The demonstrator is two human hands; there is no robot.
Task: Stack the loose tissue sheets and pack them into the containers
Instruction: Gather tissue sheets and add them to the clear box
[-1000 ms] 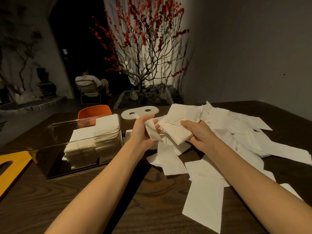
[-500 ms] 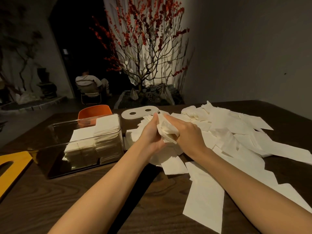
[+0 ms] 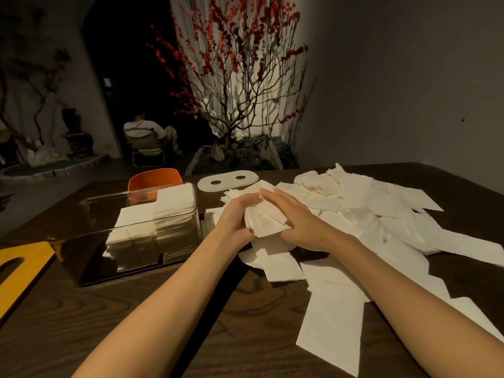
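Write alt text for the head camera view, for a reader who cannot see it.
Two bare hands, left hand and right hand, press a bundle of tissue sheets between them above a dark wooden table. A clear container partly filled with stacked tissues sits to the left; loose sheets lie scattered to the right.

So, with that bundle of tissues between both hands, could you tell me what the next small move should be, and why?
Probably tap the bundle of tissues square on the table. The left hand and right hand press it between them, but its edges fan out unevenly, while the clear container beside it holds neat, aligned stacks.
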